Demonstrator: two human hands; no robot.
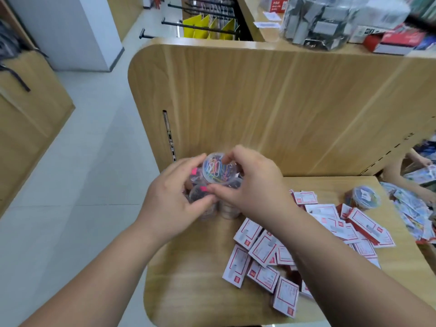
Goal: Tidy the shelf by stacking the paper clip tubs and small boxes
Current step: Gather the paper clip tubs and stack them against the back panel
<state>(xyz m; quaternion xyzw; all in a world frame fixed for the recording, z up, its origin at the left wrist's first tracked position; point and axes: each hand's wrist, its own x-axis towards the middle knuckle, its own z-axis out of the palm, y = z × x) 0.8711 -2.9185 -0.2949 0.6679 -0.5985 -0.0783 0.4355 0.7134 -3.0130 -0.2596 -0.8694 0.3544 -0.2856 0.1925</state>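
**Both hands on the top tub, at the back left corner of the shelf**

Closest to the camera, two bare arms reach forward over the wooden shelf (188,279). To the right of the arms lies a messy pile of small boxes (295,251), white with red edges. Most lie flat, some lean on each other, and none are stacked yet.

Farther in, the hands meet at the back left corner. The left hand (172,199) comes in from the left, and its thumb and fingers are curled around the tubs. The right hand (254,182) comes in from the right. Its fingers pinch the rim of the top tub (218,169), and its thumb presses lower down in front. The hands almost touch. The top tub sits right between them, so both are equally near, and it stands straight up with its round lid facing the camera.

The top tub is clear plastic, full of bright paper clips. Under it are more clear tubs (200,193), bunched close together, with darker things inside and small pink stickers. How many there are cannot be told, because the hands hide them.

I think the next job is to set the top tub flat on the one below, so it does not tip.

Farther right, well apart, one more tub (364,197) sits alone near the back wall (271,102).
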